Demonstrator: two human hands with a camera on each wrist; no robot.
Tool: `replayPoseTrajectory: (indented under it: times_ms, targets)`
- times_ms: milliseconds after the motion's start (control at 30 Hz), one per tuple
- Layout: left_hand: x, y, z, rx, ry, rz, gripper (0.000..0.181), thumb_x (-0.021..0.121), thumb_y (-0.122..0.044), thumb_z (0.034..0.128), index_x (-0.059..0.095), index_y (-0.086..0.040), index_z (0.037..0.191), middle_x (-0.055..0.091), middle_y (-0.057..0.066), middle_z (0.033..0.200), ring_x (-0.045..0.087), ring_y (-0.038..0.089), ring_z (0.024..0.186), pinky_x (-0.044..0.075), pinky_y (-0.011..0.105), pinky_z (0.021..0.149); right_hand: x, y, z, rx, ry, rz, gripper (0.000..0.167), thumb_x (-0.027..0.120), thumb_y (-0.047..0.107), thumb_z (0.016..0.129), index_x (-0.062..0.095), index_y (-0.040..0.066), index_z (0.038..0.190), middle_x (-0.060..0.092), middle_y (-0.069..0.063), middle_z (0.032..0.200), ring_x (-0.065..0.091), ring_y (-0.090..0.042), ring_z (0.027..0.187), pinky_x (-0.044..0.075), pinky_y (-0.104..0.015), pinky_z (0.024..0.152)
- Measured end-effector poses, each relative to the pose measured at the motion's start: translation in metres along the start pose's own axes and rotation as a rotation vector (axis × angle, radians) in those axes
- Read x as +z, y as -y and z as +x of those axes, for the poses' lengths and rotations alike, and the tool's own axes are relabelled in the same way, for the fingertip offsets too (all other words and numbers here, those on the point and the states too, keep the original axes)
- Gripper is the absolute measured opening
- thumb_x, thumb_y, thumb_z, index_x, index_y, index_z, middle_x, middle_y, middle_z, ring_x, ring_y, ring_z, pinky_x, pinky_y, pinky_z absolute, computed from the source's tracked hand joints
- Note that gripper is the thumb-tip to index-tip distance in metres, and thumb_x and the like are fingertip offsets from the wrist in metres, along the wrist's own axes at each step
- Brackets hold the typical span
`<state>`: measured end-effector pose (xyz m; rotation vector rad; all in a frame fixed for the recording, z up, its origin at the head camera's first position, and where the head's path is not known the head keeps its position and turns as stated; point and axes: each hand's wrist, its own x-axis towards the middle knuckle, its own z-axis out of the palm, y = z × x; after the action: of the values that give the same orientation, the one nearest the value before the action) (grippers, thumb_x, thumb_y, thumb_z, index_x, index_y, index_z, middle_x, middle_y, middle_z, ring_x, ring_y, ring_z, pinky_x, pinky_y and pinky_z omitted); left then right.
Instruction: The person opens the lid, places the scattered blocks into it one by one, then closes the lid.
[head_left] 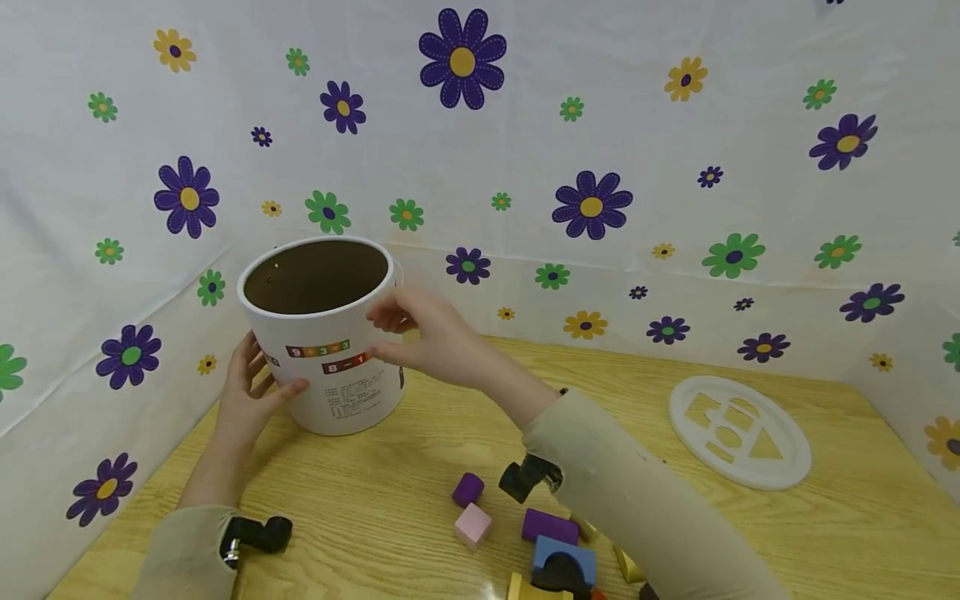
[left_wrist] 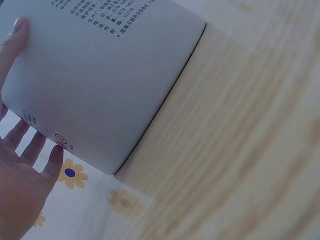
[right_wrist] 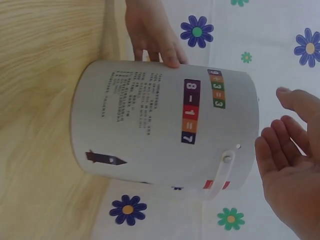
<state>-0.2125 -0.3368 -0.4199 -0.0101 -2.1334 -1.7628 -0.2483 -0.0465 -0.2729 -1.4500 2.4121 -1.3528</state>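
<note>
A white bucket (head_left: 300, 392) with printed number sums stands upright on the wooden table, its top uncovered. My left hand (head_left: 247, 396) holds it low on the left side, thumb on the front and fingers around the side. The left wrist view shows those fingertips against the wall of the bucket (left_wrist: 110, 90). Near the right of the rim is my right hand (head_left: 431, 337), fingers loosely bent and nothing in them. In the right wrist view this hand (right_wrist: 295, 165) is apart from the bucket, beside a white handle strap (right_wrist: 219, 175). The bucket's floor is hidden.
A white round lid (head_left: 681, 417) with shaped cutouts lies on the right of the table. Wooden blocks lie near the front: a purple cylinder (head_left: 468, 489), a pink cube (head_left: 473, 527), a blue arch (head_left: 581, 562) and others partly under my right sleeve. Flowered cloth (head_left: 510, 150) hangs behind.
</note>
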Motion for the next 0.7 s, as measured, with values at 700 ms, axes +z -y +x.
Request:
replayPoseTrajectory:
  times_ms: [700]
  targets:
    - [0.002, -0.003, -0.001, -0.005, -0.009, 0.010, 0.093, 0.071, -0.008, 0.0862, 0.011, -0.031, 0.154, 0.013, 0.006, 0.157, 0.016, 0.032, 0.141, 0.017, 0.056, 0.114, 0.014, -0.064, -0.103, 0.190, 0.524, 0.067, 0.027, 0.069, 0.015, 0.089, 0.062, 0.007, 0.114, 0.057, -0.005, 0.114, 0.054, -0.024, 0.107, 0.051, -0.022, 0.086]
